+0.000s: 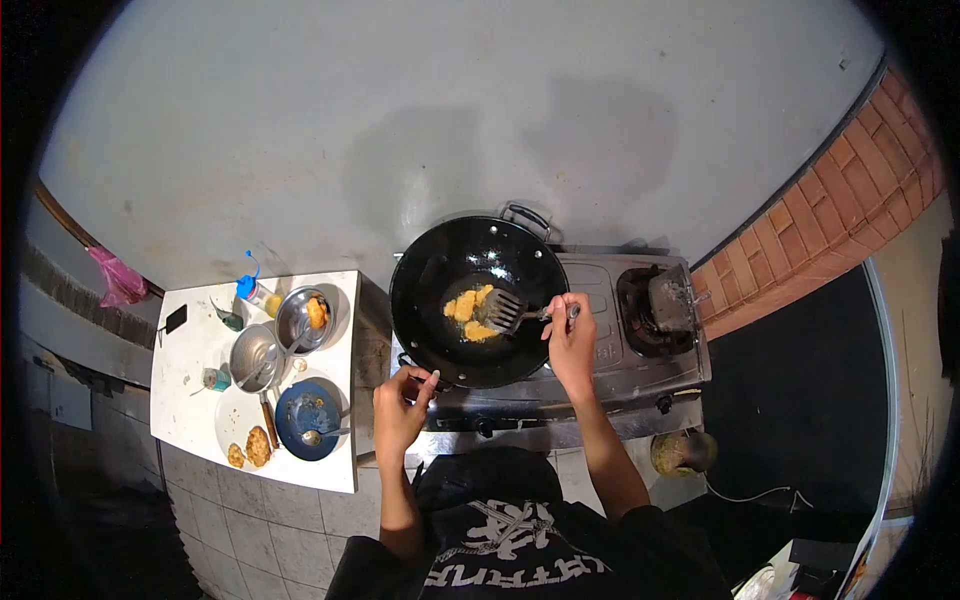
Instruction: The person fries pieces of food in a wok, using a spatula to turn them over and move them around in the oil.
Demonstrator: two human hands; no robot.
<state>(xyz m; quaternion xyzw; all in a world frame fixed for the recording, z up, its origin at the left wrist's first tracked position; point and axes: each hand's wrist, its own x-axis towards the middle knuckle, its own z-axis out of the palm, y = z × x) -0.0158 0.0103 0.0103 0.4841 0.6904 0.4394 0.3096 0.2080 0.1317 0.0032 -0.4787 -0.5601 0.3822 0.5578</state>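
Note:
A black wok (425, 275) sits on the left side of the gas stove. Yellow-orange pieces of food (463, 305) lie in its middle. My right hand (571, 345) is closed around the handle of a slotted spatula (505, 312). The spatula's head rests in the wok against the right side of the food. At the wok's near-left rim, my left hand (402, 408) has its fingers curled at the wok's near handle, which they partly hide.
Left of the stove, a white table (185, 370) carries a metal bowl (292, 310) with fried food, a saucepan (250, 355), a blue plate (300, 415) with a spoon, and an oil bottle (262, 298). On the right is a second burner (640, 320).

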